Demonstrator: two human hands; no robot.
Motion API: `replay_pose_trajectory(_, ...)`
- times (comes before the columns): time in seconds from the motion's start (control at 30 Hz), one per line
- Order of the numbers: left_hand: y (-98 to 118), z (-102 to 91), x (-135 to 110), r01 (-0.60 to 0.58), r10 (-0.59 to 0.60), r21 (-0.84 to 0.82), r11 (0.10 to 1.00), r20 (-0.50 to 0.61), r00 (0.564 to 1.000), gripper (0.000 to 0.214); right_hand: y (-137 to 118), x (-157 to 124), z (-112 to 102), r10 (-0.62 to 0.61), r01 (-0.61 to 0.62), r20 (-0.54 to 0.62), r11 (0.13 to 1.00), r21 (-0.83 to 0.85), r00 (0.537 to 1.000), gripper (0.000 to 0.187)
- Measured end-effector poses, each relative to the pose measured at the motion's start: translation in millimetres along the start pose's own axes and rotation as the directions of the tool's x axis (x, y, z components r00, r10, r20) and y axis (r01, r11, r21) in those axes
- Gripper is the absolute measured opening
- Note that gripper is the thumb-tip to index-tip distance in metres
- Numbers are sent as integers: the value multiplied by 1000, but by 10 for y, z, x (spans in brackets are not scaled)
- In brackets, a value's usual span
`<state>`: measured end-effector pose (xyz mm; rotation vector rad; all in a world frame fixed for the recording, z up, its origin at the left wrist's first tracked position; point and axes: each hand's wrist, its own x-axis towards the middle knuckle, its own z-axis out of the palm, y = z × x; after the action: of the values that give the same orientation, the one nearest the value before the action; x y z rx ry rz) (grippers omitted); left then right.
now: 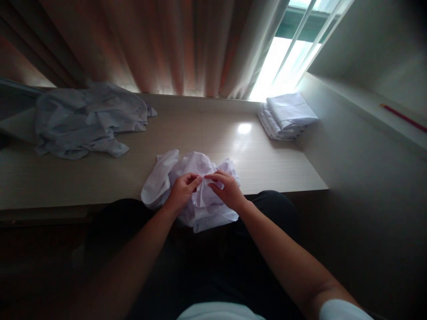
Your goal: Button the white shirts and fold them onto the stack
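Observation:
A crumpled white garment point(187, 171) lies at the near edge of the light wooden table point(100, 178) and hangs partly over it. My left hand point(182, 191) and my right hand point(225, 189) rest on its middle, side by side. Both hands pinch the cloth with fingertips nearly touching each other. What exactly sits between the fingertips is too small to make out.
A loose heap of pale blue-white clothes point(86, 120) lies at the back left. A neat stack of folded white garments point(285, 116) sits at the back right by the wall point(360, 178). Curtains point(160, 44) and a bright window point(287, 58) stand behind the table.

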<state>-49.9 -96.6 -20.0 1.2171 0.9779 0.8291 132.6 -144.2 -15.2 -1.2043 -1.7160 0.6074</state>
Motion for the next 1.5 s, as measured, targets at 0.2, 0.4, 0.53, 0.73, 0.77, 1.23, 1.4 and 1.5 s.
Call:
replay_pose_trajectory(0.2, 34, 17, -14, 1, -3, 30, 1000, 51, 999, 33, -11, 2, -8, 27, -22, -35, 988, 151, 999, 20)
replay_pose_trajectory(0.4, -13, -25, 14, -11, 11, 2, 1000, 50, 999, 32, 29, 20, -7, 60, -62, 15, 967, 248, 998, 21)
replay_pose_trajectory(0.53, -41, -20, 24, -21, 28, -78, 997, 93, 995, 30, 74, 25, 6, 108, -110, 22, 971, 213, 994, 21)
replay_pose_trajectory(0.73, -43, 12, 20, -18, 24, -73, 997, 86, 996, 32, 105, 26, 12, 79, -75, -23, 987, 140, 997, 10)
replay_pose_trajectory(0.77, -46, 14, 21, -27, 31, -56, 998, 76, 997, 32, 98, 26, 13, 54, -50, -33, 992, 120, 998, 10)
replay_pose_trajectory(1.23, -46, -22, 47, -27, 24, -58, 998, -54, 998, 34, -27, -46, 0, 110, -82, -137, 977, 196, 984, 19)
replay_pose_trajectory(1.4, -32, -15, 47, -45, 42, -50, 998, -48, 998, 33, 24, -16, 19, 130, -138, 48, 950, 282, 990, 19)
replay_pose_trajectory(1.5, -14, -17, 40, -50, 48, -44, 998, -42, 998, 32, 32, -1, 24, 146, -166, 86, 926, 340, 986, 16)
